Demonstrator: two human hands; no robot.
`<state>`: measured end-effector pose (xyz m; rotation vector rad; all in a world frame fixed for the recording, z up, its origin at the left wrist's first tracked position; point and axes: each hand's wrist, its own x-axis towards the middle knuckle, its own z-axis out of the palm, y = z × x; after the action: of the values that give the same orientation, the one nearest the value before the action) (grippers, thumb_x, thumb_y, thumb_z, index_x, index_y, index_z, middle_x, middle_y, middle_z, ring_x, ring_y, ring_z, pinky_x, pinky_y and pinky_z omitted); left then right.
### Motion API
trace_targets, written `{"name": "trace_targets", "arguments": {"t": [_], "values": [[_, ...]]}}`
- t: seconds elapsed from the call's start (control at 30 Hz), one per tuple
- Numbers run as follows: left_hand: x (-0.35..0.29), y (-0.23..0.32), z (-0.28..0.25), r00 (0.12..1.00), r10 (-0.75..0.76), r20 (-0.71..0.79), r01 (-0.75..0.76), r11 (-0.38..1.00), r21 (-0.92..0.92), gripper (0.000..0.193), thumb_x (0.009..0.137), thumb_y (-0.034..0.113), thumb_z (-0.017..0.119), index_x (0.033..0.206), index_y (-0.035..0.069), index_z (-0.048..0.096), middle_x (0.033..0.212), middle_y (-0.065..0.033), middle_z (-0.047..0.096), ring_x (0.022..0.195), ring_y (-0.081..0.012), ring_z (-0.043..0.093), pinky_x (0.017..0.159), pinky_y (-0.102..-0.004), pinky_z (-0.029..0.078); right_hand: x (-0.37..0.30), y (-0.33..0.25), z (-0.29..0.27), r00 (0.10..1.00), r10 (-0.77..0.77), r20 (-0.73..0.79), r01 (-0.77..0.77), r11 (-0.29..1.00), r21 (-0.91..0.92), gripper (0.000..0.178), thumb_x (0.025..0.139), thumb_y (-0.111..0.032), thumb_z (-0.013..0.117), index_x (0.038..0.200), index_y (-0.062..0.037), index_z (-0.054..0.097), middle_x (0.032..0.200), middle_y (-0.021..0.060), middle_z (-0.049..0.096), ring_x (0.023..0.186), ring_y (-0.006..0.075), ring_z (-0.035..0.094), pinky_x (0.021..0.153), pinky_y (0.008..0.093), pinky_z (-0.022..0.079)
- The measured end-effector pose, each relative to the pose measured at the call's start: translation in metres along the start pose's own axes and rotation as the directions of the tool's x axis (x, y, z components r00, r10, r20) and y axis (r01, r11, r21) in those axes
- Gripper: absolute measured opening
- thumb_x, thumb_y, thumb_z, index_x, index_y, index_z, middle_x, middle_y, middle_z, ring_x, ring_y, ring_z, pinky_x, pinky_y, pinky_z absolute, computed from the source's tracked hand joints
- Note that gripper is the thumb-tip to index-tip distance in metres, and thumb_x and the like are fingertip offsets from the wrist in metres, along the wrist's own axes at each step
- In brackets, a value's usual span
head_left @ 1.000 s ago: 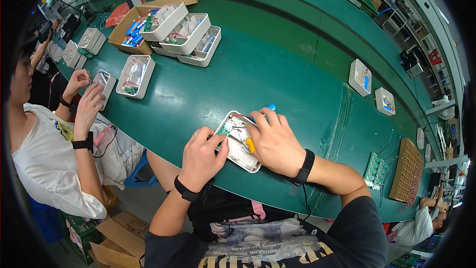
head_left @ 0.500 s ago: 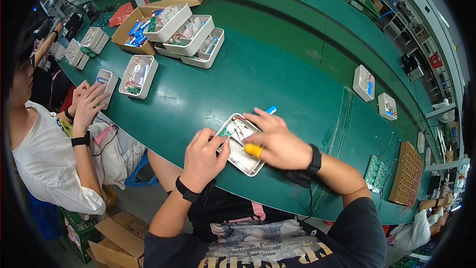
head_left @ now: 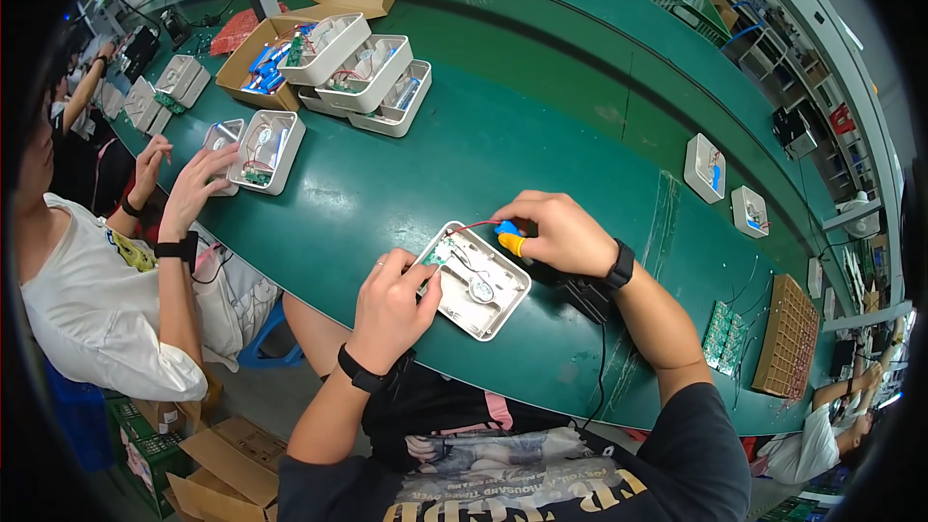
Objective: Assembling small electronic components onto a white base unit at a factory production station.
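A white plastic case (head_left: 501, 317) lies with its hollow side up on the table before me. Inside it are a small green circuit board (head_left: 442, 252), thin wires and a round speaker (head_left: 480, 289). My left hand (head_left: 394, 302) grips the case's left wall, its fingertips by the board. Just past the far right rim, my right hand (head_left: 565, 234) pinches a blue battery cell (head_left: 506, 228), partly hidden by the fingers. A yellow finger cot (head_left: 511, 244) covers one of its digits. A red wire runs from the case to the cell.
Stacked white cases (head_left: 372, 77) stand at far left beside a cardboard box (head_left: 253, 63) of blue cells. At left, a co-worker's hand (head_left: 198, 184) touches another case (head_left: 268, 153). Two cases (head_left: 706, 169) sit far right, with circuit boards (head_left: 725, 336) and a brown gridded tray (head_left: 788, 336) nearer.
My right hand has moved from over the case to beyond its far right rim and now holds the blue cell. My left hand stays on the case. The co-worker's hands have separated.
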<state>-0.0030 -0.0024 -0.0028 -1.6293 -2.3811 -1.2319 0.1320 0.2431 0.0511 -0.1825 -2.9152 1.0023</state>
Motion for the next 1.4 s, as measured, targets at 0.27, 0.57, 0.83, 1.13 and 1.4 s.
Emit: {"name": "trace_targets", "arguments": {"t": [0.27,0.57,0.83,1.13,1.4], "values": [[0.0,-0.001,0.0,1.0,0.006,-0.008,-0.006,1.0,-0.001,0.007,0.088,0.007,0.077,0.09,0.0,0.077,0.09,-0.0131,0.062,0.078,-0.0329,0.065,0.07,-0.0436,0.054,0.001,-0.021,0.014,0.999,0.05,-0.002,-0.048,0.98,0.195,0.039,0.086,-0.002,0.072,0.125,-0.0039,0.076,0.102,0.0132,0.071,0.09,0.0305,0.067,0.079,0.0399,0.057],[0.001,0.001,0.002,1.0,0.001,-0.009,-0.001,1.0,-0.004,0.007,0.088,0.007,0.077,0.091,0.0,0.077,0.09,-0.013,0.063,0.08,-0.0325,0.066,0.071,-0.0429,0.055,-0.006,-0.014,0.051,0.993,-0.101,-0.069,0.086,0.977,-0.195,0.039,0.091,-0.012,0.073,0.129,-0.0075,0.075,0.117,0.0122,0.063,0.109,0.0307,0.062,0.098,0.0402,0.05],[-0.001,-0.001,-0.006,1.0,-0.02,-0.015,0.019,0.999,-0.037,0.012,0.089,0.011,0.079,0.096,0.001,0.077,0.093,-0.0129,0.066,0.082,-0.031,0.067,0.073,-0.0422,0.055,-0.043,-0.031,0.002,0.961,-0.274,0.033,0.272,0.92,-0.282,0.029,0.088,-0.019,0.076,0.116,-0.0117,0.077,0.107,0.0093,0.06,0.099,0.0266,0.059,0.088,0.0369,0.048],[0.038,-0.042,-0.056,0.926,-0.364,-0.103,0.374,0.839,0.395,0.032,0.092,0.024,0.079,0.116,0.005,0.069,0.106,-0.016,0.067,0.099,-0.0384,0.068,0.082,-0.0479,0.056,-0.064,-0.006,0.016,0.91,-0.406,0.087,0.391,0.765,-0.512,0.023,0.079,-0.021,0.08,0.1,-0.0124,0.075,0.084,0.0013,0.055,0.081,0.0218,0.058,0.073,0.0345,0.045],[0.008,-0.041,-0.045,0.986,-0.154,-0.065,0.166,0.947,0.276,0.026,0.09,0.015,0.08,0.11,0.003,0.069,0.1,-0.0171,0.066,0.105,-0.0378,0.063,0.089,-0.0476,0.051,-0.059,0.07,-0.029,0.936,-0.212,-0.28,-0.036,0.736,-0.676,0.02,0.079,-0.016,0.079,0.098,-0.0111,0.076,0.084,0.0074,0.063,0.081,0.0269,0.063,0.075,0.0407,0.047]]}}
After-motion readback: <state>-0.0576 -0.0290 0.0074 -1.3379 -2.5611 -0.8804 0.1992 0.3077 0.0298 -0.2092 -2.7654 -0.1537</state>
